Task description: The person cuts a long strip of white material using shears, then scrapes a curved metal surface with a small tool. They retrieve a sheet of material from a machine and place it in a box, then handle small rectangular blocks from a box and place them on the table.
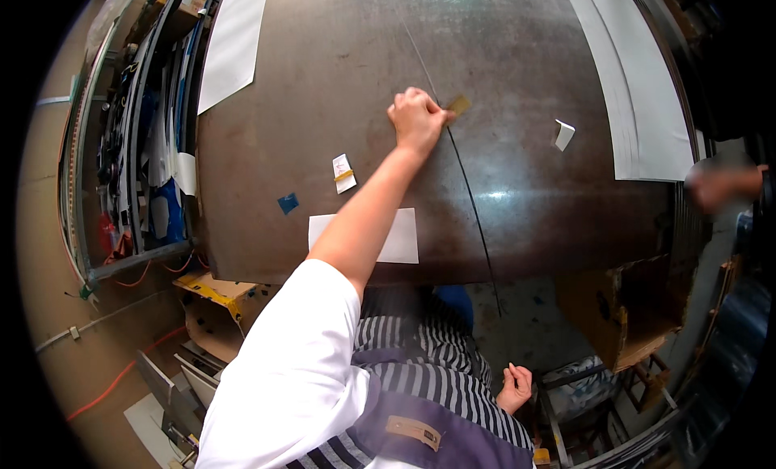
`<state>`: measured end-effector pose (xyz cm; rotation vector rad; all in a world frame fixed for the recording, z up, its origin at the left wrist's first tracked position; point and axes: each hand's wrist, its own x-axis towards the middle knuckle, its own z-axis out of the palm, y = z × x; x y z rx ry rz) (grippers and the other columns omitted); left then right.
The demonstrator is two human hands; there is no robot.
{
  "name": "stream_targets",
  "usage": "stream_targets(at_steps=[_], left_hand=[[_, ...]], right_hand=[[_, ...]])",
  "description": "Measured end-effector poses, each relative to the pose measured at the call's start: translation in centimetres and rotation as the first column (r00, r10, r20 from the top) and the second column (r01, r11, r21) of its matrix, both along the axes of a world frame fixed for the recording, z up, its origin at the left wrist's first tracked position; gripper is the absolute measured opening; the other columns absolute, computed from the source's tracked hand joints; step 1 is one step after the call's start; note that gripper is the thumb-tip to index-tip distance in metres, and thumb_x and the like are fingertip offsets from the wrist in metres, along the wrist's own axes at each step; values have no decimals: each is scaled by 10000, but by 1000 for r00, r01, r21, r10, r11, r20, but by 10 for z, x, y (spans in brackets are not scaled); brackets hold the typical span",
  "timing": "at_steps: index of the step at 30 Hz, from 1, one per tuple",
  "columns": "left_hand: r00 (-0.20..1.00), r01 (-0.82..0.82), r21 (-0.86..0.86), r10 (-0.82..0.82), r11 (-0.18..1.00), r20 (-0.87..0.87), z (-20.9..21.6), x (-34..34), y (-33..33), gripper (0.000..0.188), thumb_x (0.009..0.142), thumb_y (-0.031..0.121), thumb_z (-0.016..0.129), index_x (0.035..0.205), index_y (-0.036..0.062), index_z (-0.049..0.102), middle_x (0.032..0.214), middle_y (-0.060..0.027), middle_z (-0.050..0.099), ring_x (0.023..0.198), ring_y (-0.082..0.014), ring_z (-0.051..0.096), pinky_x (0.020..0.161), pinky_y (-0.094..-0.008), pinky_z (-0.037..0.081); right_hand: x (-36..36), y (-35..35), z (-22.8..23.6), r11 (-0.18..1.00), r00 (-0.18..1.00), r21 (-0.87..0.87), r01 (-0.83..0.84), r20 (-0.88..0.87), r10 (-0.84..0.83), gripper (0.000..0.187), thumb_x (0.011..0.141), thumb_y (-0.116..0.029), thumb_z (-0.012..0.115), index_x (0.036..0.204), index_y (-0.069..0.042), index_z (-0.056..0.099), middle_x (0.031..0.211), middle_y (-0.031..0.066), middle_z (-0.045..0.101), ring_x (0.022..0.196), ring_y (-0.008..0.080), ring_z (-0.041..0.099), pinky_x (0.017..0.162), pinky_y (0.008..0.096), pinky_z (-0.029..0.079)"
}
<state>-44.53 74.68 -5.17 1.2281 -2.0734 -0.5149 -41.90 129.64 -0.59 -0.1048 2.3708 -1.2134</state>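
My left hand (417,117) pinched a small tan strip (458,105) against the dark table (533,178); it looked light, flexible, best gripped at its edge. My right hand (516,386) hung loosely curled, empty.

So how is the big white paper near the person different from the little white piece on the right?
The large white rectangular sheet lies flat at the dark metal table's near edge; the small white folded scrap curls up, farther away. The sheet is much bigger. Both are white paper, untouched by either hand.
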Motion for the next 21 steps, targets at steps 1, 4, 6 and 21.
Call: stream_targets(at_steps=[1, 4, 6, 21], left_hand=[[1000, -13, 12, 13, 1000, 8, -5, 3, 13, 255, 572, 161, 815, 540, 79, 576, 776, -48, 605, 797, -274, 549, 686, -423, 411], [979, 199, 110, -202, 974, 11, 9, 16, 91, 271, 518, 181, 831, 537, 91, 576, 784, -31, 607, 825, -253, 547, 719, -390, 398], [972, 236, 144, -233, 961, -38, 8, 19, 105, 291, 496, 212, 842, 530, 90, 581, 794, -25, 607, 843, -245, 548, 756, -396, 395], [983, 170, 104, -162, 980, -85, -1, 15, 45, 255, 508, 210, 840, 541, 99, 613, 814, -22, 605, 840, -241, 543, 775, -412, 396]], right_hand=[[-1, 4, 0, 1000, 999, 17, 14, 29, -14, 159, 748, 130, 657, 883, 49, 681, 891, 51, 565, 761, 129, 526, 628, 217, 433], [-8, 14, 4, 993, 998, 116, 11, 64, -19, 145, 744, 136, 645, 858, 49, 670, 890, 60, 569, 778, 138, 538, 635, 228, 450], [-10, 15, 6, 996, 997, 83, 9, 78, -16, 146, 748, 135, 643, 865, 51, 666, 893, 59, 567, 786, 139, 542, 647, 234, 456], [-24, 14, 4, 992, 949, -98, -75, 300, 101, 145, 821, 96, 599, 924, 33, 679, 884, 36, 589, 598, 71, 468, 527, 203, 368]])
